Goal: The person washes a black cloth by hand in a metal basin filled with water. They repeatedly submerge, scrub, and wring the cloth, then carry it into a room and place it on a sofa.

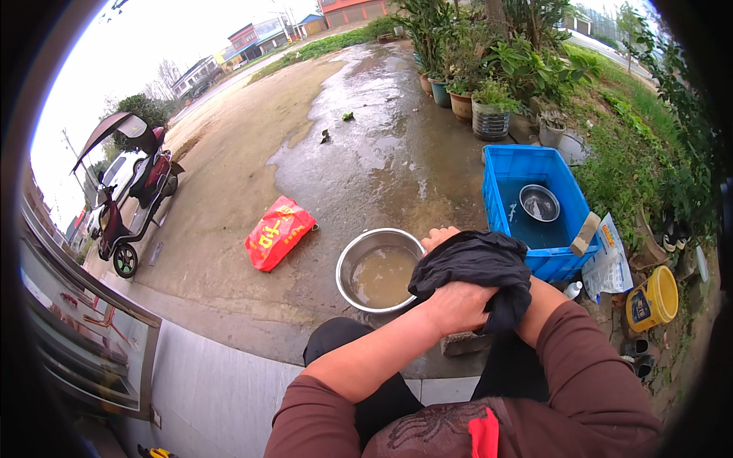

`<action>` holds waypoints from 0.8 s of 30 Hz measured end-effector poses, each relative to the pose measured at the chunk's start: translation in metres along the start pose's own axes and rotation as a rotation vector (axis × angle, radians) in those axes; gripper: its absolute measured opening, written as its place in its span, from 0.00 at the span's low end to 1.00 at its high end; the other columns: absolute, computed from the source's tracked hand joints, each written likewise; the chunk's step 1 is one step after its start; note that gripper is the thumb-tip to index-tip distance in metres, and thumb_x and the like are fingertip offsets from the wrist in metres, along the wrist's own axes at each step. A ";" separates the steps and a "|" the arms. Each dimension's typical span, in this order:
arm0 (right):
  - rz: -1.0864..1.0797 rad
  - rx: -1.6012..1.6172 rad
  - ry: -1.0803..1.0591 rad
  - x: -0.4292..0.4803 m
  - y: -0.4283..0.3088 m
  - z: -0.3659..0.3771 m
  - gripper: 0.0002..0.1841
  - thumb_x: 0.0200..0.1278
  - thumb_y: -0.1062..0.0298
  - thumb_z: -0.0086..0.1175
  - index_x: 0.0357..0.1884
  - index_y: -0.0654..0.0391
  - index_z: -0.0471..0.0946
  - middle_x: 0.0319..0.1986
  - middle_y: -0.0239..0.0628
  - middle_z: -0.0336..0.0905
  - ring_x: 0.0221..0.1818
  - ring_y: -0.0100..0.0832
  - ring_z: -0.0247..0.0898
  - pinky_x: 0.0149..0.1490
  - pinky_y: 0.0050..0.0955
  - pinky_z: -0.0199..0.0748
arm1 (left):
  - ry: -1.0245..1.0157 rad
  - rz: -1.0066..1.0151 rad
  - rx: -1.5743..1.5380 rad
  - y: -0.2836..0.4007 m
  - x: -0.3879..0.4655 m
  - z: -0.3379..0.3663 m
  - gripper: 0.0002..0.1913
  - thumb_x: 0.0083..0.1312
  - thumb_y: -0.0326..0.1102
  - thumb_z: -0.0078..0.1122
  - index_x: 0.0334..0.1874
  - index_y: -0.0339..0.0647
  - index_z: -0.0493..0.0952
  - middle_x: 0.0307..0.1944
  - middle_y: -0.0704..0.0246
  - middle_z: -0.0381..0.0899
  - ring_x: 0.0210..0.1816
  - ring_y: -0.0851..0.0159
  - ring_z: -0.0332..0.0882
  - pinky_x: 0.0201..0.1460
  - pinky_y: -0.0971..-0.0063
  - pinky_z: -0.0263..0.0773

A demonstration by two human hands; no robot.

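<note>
A bunched black cloth (pixel 472 263) lies over my right wrist and the back of my right hand (pixel 440 237), whose curled fingers show at its upper left edge. My left hand (pixel 465 304) grips the lower part of the cloth, its fingertips hidden in the folds. Just left of the cloth, a round stainless steel basin (pixel 347 269) on the wet ground holds cloudy brownish water. Beyond my right forearm is a blue plastic crate (pixel 544 257) with water in it and a small metal bowl (pixel 539 202) inside.
A red plastic bag (pixel 279 233) lies left of the basin. A sponge-like block (pixel 585 233) rests on the crate's rim. To the right are a white bottle (pixel 572 290), a printed bag (pixel 609 263) and a yellow bucket (pixel 653 299). Potted plants (pixel 461 107) line the wet concrete; a scooter (pixel 137 194) stands left.
</note>
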State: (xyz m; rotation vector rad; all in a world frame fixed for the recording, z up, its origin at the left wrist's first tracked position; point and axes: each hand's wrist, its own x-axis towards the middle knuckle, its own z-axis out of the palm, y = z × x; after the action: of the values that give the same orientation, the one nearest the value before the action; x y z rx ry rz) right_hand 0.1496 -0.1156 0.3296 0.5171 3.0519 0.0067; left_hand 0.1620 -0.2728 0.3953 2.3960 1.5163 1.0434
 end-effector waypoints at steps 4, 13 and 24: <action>-0.092 0.178 0.115 -0.032 -0.009 -0.003 0.16 0.71 0.51 0.58 0.52 0.50 0.83 0.48 0.40 0.83 0.55 0.45 0.81 0.58 0.42 0.76 | 0.127 -0.056 0.052 -0.021 0.006 -0.004 0.17 0.70 0.42 0.61 0.54 0.39 0.80 0.48 0.47 0.84 0.53 0.39 0.81 0.57 0.50 0.76; -0.177 0.289 0.360 -0.037 -0.006 0.004 0.15 0.71 0.56 0.57 0.54 0.48 0.83 0.53 0.39 0.84 0.59 0.41 0.80 0.64 0.39 0.75 | -0.019 -0.451 0.036 -0.051 0.001 -0.028 0.17 0.73 0.42 0.54 0.58 0.41 0.78 0.48 0.44 0.84 0.54 0.35 0.80 0.55 0.45 0.75; -0.009 0.059 -0.024 -0.024 0.003 -0.008 0.14 0.68 0.56 0.57 0.48 0.49 0.87 0.47 0.42 0.89 0.51 0.48 0.86 0.56 0.45 0.83 | 0.140 -0.651 0.194 -0.109 -0.015 -0.034 0.21 0.73 0.38 0.53 0.64 0.33 0.77 0.52 0.40 0.84 0.58 0.37 0.80 0.63 0.49 0.74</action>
State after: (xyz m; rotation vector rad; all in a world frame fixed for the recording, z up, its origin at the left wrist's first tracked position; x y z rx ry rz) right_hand 0.1731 -0.1209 0.3383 0.5036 3.0392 -0.0890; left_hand 0.0555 -0.2405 0.3661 1.7190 2.3065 0.9459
